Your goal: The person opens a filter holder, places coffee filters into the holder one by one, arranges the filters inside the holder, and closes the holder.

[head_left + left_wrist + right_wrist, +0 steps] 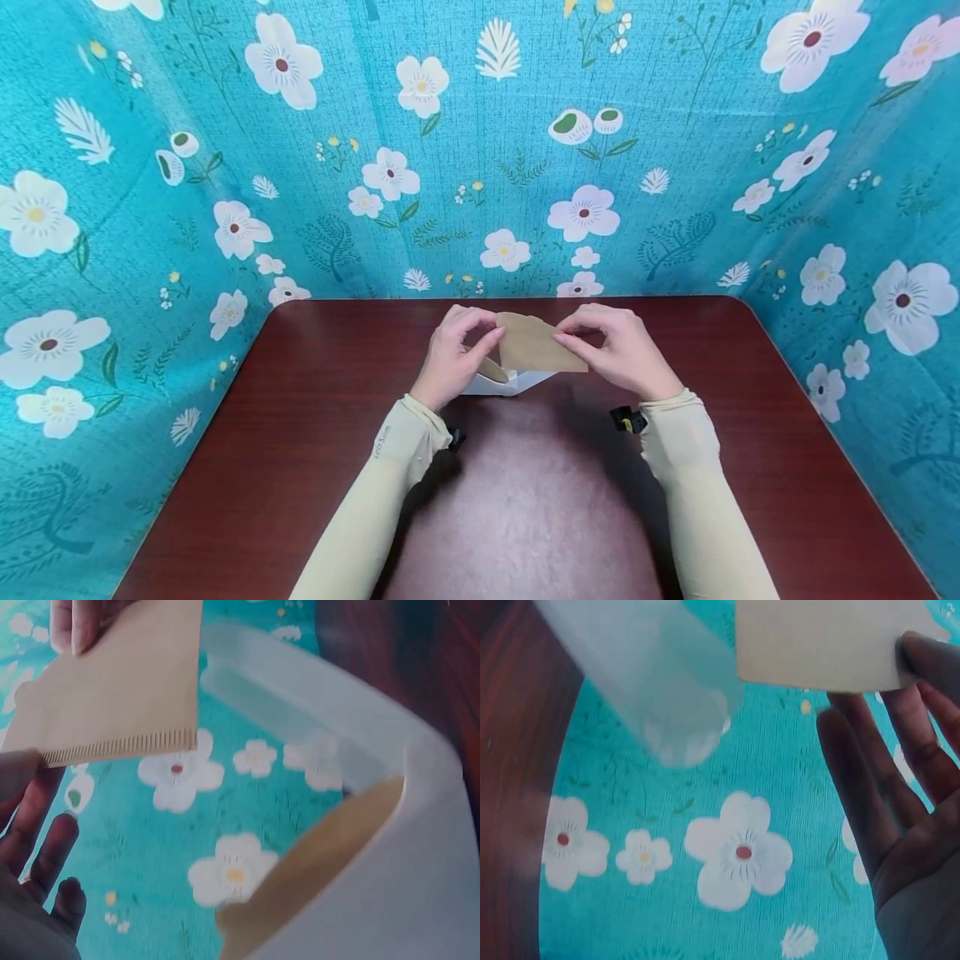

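Note:
A brown paper coffee filter (536, 343) is stretched between both hands above the table. My left hand (454, 354) pinches its left edge between thumb and fingers, while the right hand (624, 350) pinches the opposite edge. The left wrist view shows a ridged, crimped seam along one side of the filter (127, 705). Behind and below it lies an open white plastic pouch (487, 387), its translucent flap (667, 697) spread out. More brown paper (322, 855), like the held filter, shows inside the pouch's mouth. The filter partly covers the pouch in the head view.
The dark red-brown table (315, 467) has rounded far corners. A teal floral curtain (465, 150) hangs close behind it and along both sides. Black wrist cameras (628, 419) sit under the cream sleeves (686, 442).

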`<move>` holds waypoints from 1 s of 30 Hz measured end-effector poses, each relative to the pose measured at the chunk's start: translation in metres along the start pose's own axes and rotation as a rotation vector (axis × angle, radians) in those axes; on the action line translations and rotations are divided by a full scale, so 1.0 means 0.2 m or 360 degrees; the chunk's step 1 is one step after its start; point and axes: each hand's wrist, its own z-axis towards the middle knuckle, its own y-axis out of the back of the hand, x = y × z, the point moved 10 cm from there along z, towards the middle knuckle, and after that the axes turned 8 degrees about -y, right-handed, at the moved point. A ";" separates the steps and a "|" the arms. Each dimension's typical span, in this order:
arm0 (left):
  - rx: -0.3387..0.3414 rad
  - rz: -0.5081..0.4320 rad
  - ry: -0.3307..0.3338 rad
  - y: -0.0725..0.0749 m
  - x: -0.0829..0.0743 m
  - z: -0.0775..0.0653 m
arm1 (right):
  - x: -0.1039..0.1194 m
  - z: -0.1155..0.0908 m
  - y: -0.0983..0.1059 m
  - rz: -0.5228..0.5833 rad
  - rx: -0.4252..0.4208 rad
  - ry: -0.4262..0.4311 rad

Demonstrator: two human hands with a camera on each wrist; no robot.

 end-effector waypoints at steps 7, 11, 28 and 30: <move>-0.0006 0.0027 0.0064 0.09 0.07 -0.02 | 0.06 0.06 -0.09 -0.0049 -0.0038 0.0115; -0.0048 0.0036 0.0064 0.13 0.09 -0.02 | 0.09 0.09 -0.12 -0.0056 -0.0052 0.0143; -0.0134 0.0092 0.0167 0.26 0.18 -0.04 | 0.16 0.19 -0.27 -0.0184 -0.0092 0.0175; -0.0141 0.0108 0.0175 0.27 0.19 -0.05 | 0.16 0.21 -0.28 -0.0201 -0.0099 0.0176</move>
